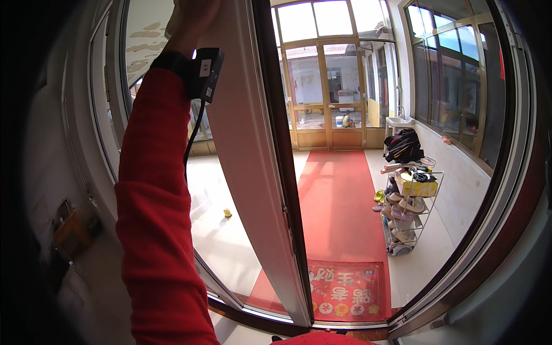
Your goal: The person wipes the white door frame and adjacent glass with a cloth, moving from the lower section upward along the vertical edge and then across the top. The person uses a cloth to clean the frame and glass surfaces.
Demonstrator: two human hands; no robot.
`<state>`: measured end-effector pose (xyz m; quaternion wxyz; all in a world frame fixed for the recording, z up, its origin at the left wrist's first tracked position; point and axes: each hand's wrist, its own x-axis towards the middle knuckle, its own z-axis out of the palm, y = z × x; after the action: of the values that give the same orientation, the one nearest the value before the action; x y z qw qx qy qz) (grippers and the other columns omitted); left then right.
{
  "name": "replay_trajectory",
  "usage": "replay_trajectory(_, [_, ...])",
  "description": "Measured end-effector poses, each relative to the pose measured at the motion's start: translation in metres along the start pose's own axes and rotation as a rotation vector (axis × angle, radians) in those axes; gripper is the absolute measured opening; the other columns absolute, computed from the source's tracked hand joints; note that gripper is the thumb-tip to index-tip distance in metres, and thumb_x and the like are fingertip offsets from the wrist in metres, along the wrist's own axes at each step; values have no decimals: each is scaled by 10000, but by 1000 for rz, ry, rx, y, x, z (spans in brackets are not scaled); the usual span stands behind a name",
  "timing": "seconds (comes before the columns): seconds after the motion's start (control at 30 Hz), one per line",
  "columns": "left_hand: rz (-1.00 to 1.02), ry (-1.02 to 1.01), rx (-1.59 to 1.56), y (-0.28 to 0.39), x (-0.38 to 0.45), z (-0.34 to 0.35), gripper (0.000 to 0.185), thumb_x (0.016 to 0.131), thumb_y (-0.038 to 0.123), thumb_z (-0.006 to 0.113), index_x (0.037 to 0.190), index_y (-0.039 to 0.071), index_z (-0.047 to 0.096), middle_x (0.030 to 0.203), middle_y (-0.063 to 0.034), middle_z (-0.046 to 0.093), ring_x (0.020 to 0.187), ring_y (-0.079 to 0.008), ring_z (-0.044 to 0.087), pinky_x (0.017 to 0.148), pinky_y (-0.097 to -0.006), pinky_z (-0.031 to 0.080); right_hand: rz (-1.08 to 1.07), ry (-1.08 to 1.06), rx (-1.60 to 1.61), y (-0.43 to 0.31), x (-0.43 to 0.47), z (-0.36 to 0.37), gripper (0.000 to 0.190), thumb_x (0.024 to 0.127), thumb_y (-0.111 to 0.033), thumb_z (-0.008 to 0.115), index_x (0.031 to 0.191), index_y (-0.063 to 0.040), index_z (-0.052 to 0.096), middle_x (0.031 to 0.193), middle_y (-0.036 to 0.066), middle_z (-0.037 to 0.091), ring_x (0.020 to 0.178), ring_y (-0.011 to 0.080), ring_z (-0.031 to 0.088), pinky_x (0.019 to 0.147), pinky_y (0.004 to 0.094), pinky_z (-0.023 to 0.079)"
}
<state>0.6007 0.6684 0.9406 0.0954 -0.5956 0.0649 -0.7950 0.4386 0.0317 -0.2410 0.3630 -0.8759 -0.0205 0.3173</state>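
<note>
My left arm, in a red sleeve, reaches up along the door frame (258, 172). At the top edge of the view, my left hand (192, 19) is against or in front of the upper part of the frame and the glass; its fingers are cut off, so its grip is hidden. A black strap with a small black device (206, 74) and a cable sits on the wrist. My right hand is out of view. Before me stands a doorway with a dark-edged door frame, a red doormat (347, 289) with writing and a long red carpet (334, 202) beyond it.
At the right stands a wire shoe rack (431, 207) with shoes, a yellow box (416, 187) and a black bag (403, 144) on top. A white washbasin (400, 122) is behind it. Glazed doors (330, 95) close the far end; a person (347, 120) crouches outside. A yellow cup-like object (227, 212) lies on the left floor.
</note>
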Motion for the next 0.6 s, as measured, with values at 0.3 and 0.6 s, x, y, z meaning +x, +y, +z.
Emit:
replay_trajectory(0.3, [209,-57,-316,51,-152,-77,547,899,241,682,1337,-3,464,1289,-211,552,1202,-364,539,1002,-402,426,255,-11,98,-38,-61,-90,211,771,-249,589,744,-52,660,684,157,636,644,296,633,562,463,488])
replay_trajectory(0.6, [-365,-503,-349,186,-385,-209,635,961,72,515,1551,73,278,1615,-201,154,1506,-396,70,1186,-467,139,249,60,37,-26,-96,-141,190,754,-206,608,789,-28,666,718,166,655,694,306,662,601,453,515])
